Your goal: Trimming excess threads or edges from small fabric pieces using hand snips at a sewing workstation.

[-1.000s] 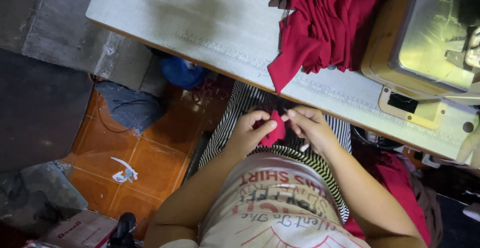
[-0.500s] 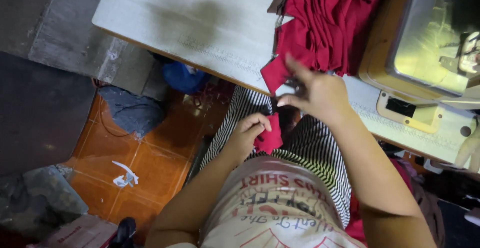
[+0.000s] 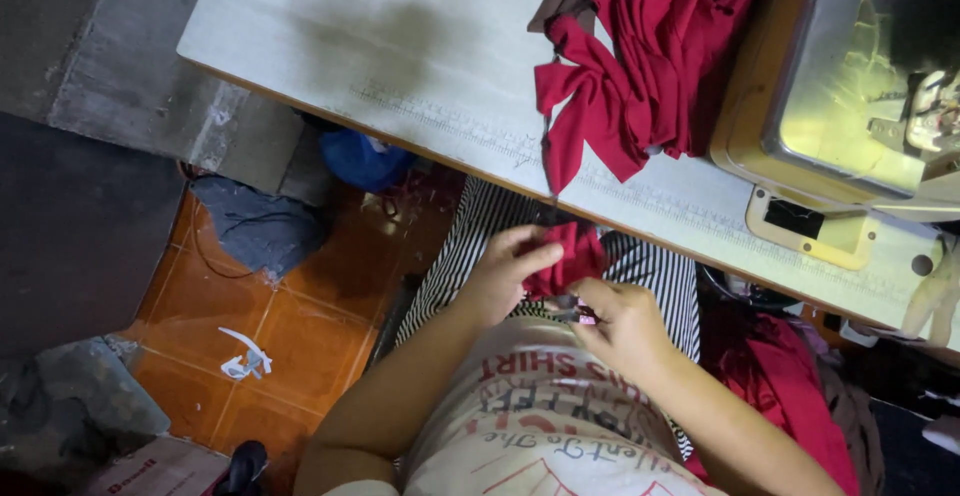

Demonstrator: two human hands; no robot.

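My left hand (image 3: 503, 274) pinches a small piece of red cloth (image 3: 572, 256) over my lap, just below the table's edge. My right hand (image 3: 622, 322) sits close under that piece, its fingers closed on a small dark metal tool (image 3: 567, 306) that touches the cloth's lower edge. A heap of red cloth pieces (image 3: 640, 66) lies on the white table (image 3: 350, 46) above my hands, with one strip hanging toward the edge. I wear a printed shirt and a striped garment.
A sewing machine (image 3: 860, 86) on a yellowish base stands at the table's right. More red cloth (image 3: 790, 396) lies low at my right side. Orange floor tiles (image 3: 260, 326), a blue bundle (image 3: 365, 161) and grey cloth (image 3: 255, 226) are at the left under the table.
My right hand, which had reached up to the red heap at the table's edge, has come back down beside the piece in my left hand. The left hand stayed over my lap.
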